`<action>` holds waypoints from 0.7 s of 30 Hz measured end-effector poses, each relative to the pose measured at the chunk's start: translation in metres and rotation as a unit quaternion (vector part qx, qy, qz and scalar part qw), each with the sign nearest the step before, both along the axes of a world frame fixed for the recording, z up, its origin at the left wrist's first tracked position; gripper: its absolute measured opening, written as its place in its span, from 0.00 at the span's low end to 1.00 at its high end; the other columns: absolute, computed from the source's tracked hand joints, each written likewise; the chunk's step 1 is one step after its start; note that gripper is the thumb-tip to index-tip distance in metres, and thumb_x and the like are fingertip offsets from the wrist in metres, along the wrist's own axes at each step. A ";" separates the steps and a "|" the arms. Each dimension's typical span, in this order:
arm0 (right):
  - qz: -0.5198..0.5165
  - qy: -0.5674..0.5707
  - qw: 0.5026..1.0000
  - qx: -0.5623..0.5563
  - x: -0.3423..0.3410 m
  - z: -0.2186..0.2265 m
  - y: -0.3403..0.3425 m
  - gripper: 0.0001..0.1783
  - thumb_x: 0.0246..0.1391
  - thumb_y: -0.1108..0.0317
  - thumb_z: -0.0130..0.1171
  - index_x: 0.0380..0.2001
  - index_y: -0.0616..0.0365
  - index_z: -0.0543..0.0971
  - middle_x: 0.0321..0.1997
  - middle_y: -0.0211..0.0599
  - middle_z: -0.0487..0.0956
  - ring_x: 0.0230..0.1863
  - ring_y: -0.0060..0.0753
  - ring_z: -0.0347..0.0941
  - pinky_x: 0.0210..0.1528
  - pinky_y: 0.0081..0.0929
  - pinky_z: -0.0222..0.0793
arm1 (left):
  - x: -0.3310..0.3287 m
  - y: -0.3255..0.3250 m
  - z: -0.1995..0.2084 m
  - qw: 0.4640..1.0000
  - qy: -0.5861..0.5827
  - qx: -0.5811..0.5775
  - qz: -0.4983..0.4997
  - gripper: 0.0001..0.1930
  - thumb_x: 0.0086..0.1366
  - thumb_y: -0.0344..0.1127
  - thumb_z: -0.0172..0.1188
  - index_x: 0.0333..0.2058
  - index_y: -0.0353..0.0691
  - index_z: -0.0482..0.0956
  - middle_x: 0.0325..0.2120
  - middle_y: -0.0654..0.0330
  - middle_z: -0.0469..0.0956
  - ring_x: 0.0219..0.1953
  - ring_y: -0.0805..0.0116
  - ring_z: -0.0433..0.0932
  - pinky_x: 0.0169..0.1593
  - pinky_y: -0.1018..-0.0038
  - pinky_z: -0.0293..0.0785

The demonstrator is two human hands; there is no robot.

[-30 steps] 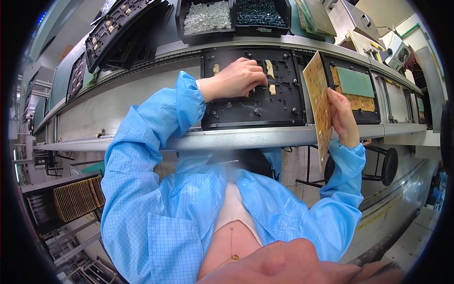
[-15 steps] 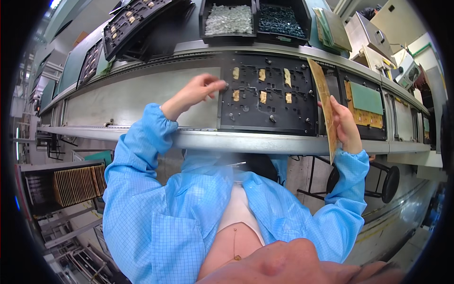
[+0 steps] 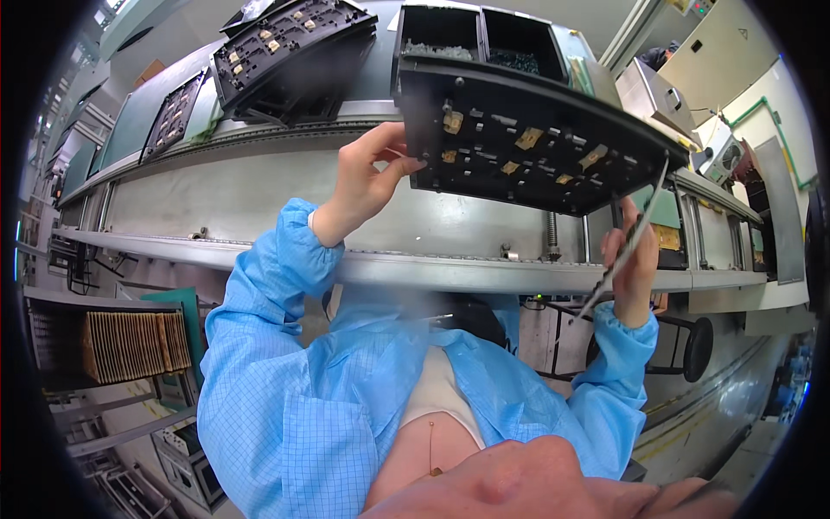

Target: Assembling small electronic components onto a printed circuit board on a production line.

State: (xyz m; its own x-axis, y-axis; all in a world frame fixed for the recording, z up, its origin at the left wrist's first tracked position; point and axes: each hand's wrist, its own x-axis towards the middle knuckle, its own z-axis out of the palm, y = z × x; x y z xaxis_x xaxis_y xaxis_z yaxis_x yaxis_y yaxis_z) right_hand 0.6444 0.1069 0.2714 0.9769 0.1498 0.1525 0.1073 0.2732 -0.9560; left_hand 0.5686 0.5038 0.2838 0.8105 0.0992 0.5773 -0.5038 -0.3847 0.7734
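A black fixture plate (image 3: 536,99) with pins, cutouts and several pieces of tan tape (image 3: 530,137) is raised and tilted above the conveyor. Closed on its left edge is my left hand (image 3: 367,173), thumb at the front corner. My right hand (image 3: 635,255) grips a thin tan board (image 3: 619,262), which shows almost edge-on. That same hand is at the plate's right end; whether its fingers also hold the plate is hard to tell, as the board and plate partly hide them.
Metal conveyor rails (image 3: 415,262) run across in front of me. Beyond the plate stand black bins (image 3: 439,22) of small parts. More black fixtures (image 3: 298,52) are stacked at the back left. A rack of boards (image 3: 134,346) stands low at the left, and a stool (image 3: 696,348) at the right.
The black plate has come up off the conveyor and tilted. My left hand has closed on its left edge. My right hand, still with the board, is at its right end.
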 end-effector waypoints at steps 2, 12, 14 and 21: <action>0.034 -0.024 0.997 0.058 -0.009 0.007 0.008 0.17 0.65 0.56 0.48 0.44 0.60 0.74 0.70 0.58 0.61 0.12 0.21 0.66 0.21 0.20 0.62 | 0.004 0.002 0.001 1.000 -0.019 0.009 0.003 0.20 0.55 0.17 0.63 0.48 0.33 0.78 0.35 0.58 0.82 0.35 0.73 0.82 0.37 0.77 0.79; 0.057 -0.014 0.996 -0.061 0.009 -0.017 0.017 0.24 0.69 0.57 0.48 0.57 0.67 0.70 0.54 0.41 0.78 0.32 0.20 0.75 0.35 0.18 0.68 | 0.044 0.020 -0.028 0.966 0.230 -0.110 -0.051 0.17 0.57 0.24 0.66 0.46 0.32 0.79 0.35 0.58 0.81 0.32 0.74 0.80 0.29 0.77 0.78; 0.087 0.010 0.992 -0.094 0.017 -0.018 0.022 0.23 0.69 0.58 0.48 0.57 0.67 0.72 0.50 0.34 0.80 0.51 0.22 0.75 0.54 0.19 0.67 | 0.042 0.023 -0.027 0.935 0.292 -0.174 -0.098 0.14 0.57 0.25 0.66 0.43 0.32 0.79 0.35 0.61 0.81 0.31 0.75 0.78 0.29 0.78 0.76; 0.185 0.170 0.965 -0.069 0.040 -0.010 0.025 0.22 0.67 0.52 0.51 0.48 0.62 0.76 0.30 0.26 0.78 0.28 0.18 0.74 0.33 0.20 0.73 | 0.023 0.031 -0.031 0.881 0.403 -0.230 -0.091 0.10 0.59 0.31 0.66 0.39 0.35 0.79 0.32 0.64 0.79 0.33 0.76 0.76 0.33 0.80 0.73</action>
State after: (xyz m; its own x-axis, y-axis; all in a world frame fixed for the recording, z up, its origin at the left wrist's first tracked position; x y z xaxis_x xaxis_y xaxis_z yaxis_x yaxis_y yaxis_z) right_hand 0.6843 0.1320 0.2618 0.8423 0.4946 -0.2142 -0.3001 0.1004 -0.9486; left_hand 0.5912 0.5345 0.2530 0.9657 -0.0015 -0.2597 0.2587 0.0927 0.9615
